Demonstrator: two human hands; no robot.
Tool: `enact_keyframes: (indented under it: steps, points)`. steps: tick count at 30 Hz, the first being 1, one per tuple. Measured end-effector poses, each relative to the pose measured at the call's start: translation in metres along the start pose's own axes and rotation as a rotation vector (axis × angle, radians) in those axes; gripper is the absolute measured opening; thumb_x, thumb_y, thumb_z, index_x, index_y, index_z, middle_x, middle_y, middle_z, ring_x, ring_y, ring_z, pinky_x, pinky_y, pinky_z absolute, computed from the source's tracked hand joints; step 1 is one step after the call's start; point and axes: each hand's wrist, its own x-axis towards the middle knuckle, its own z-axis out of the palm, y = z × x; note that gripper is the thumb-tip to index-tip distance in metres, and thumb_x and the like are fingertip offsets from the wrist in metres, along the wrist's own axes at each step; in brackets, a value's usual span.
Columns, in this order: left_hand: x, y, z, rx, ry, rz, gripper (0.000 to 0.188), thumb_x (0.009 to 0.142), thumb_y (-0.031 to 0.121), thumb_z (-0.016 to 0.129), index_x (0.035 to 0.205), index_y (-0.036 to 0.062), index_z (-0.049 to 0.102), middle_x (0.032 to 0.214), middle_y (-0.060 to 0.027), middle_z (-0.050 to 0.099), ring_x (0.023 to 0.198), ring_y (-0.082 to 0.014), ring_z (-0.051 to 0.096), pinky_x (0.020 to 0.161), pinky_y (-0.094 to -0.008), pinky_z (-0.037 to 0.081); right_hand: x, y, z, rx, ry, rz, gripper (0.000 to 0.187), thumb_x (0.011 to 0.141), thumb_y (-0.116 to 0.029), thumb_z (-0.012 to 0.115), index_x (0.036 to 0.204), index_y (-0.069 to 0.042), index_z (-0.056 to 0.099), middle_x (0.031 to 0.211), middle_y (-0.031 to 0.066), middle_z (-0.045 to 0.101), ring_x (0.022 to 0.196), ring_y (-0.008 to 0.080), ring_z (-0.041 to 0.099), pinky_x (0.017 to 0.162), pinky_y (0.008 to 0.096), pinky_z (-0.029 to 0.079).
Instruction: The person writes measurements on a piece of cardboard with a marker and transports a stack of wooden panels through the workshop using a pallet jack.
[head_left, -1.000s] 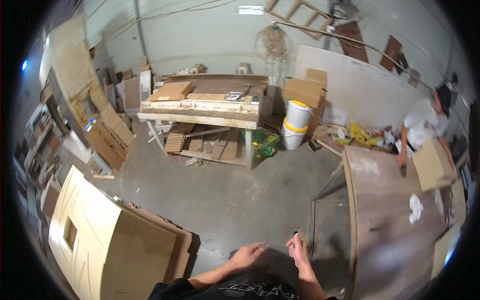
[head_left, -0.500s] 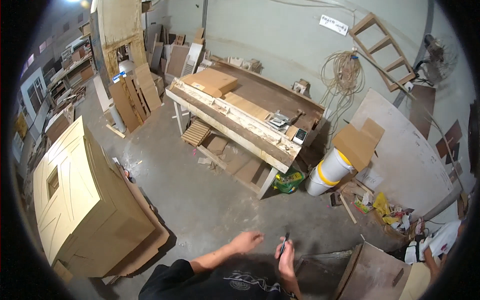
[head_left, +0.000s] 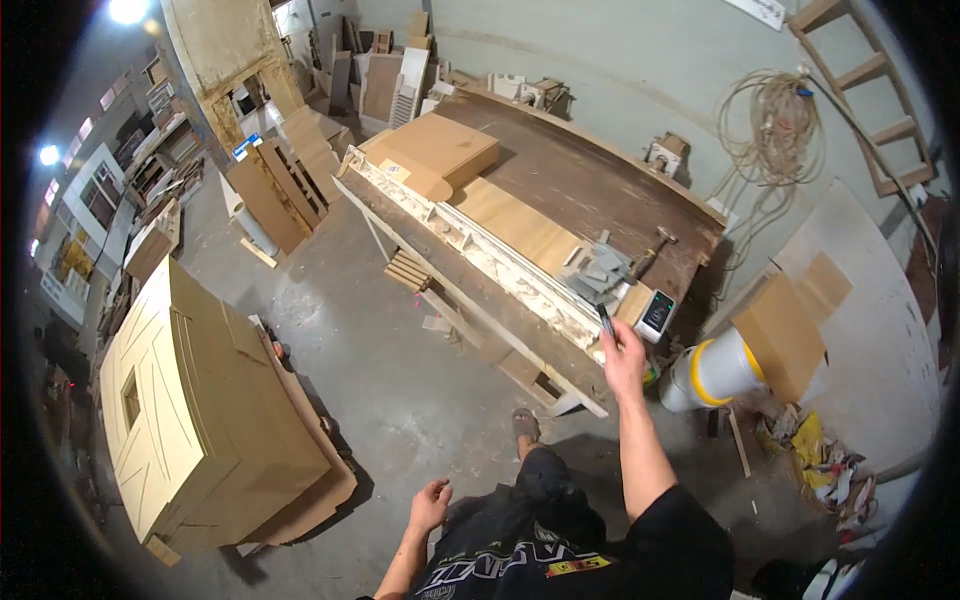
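Note:
My right hand (head_left: 624, 352) reaches over the workbench's near right corner, its fingers closed round a slim dark pen (head_left: 605, 319). Just beside it on the workbench (head_left: 560, 150) stands a small white device with a dark screen (head_left: 657, 312). Several flat grey pieces (head_left: 600, 268) lie in a pile beyond the hand, with a hammer (head_left: 652, 252) to their right. Low in front of my body, my left hand (head_left: 430, 505) hangs with loosely curled fingers and nothing visible in it. A long white trough-like strip (head_left: 500, 262), rough inside, runs along the bench's near edge.
A cardboard box (head_left: 435, 150) lies on the bench's left part. White buckets with yellow bands (head_left: 712, 372) and an open carton (head_left: 782, 335) stand right of the bench. A large pale wooden piece (head_left: 215, 400) sits at left. Coiled hose (head_left: 770, 130) hangs on the wall.
I have come closer to the bench. My right hand, with the pen, has moved from before my body out to the bench's right end. My left hand has dropped lower and curled its fingers.

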Motion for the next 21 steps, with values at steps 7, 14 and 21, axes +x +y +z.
enact_keyframes:
  steps: [7,14,21]
  points:
    - [0.046,-0.059,0.047,-0.453,0.148,-0.416,0.036,0.097,0.023,0.054,0.122,-0.0022,0.059,0.103,-0.0132,0.071,0.086,-0.022,0.07,0.066,-0.0296,0.052,0.205,0.05,0.131,-0.126,-0.385,-0.045,0.029,0.087,-0.016,0.069,0.114,-0.004,0.067,0.097,0.011,0.073,0.087,0.0186,0.069,0.079,0.0311,0.053]
    - [0.031,-0.041,0.076,-0.626,0.288,-0.66,0.031,0.1,0.026,0.055,0.118,0.0009,0.057,0.103,-0.011,0.069,0.085,-0.0215,0.07,0.06,-0.0291,0.051,0.249,0.117,0.199,-0.555,-0.653,-0.073,0.028,0.081,-0.018,0.07,0.108,-0.008,0.069,0.102,0.0144,0.071,0.097,0.0313,0.067,0.085,0.0389,0.053]
    - [-0.004,-0.04,0.112,-0.823,0.472,-0.783,0.024,0.097,0.022,0.057,0.108,0.0012,0.064,0.089,-0.0075,0.069,0.069,-0.0159,0.066,0.052,-0.0273,0.047,0.254,0.085,0.221,-0.495,-0.983,-0.025,0.031,0.091,-0.033,0.058,0.106,-0.007,0.069,0.104,0.0169,0.07,0.097,0.0316,0.067,0.085,0.0365,0.05]
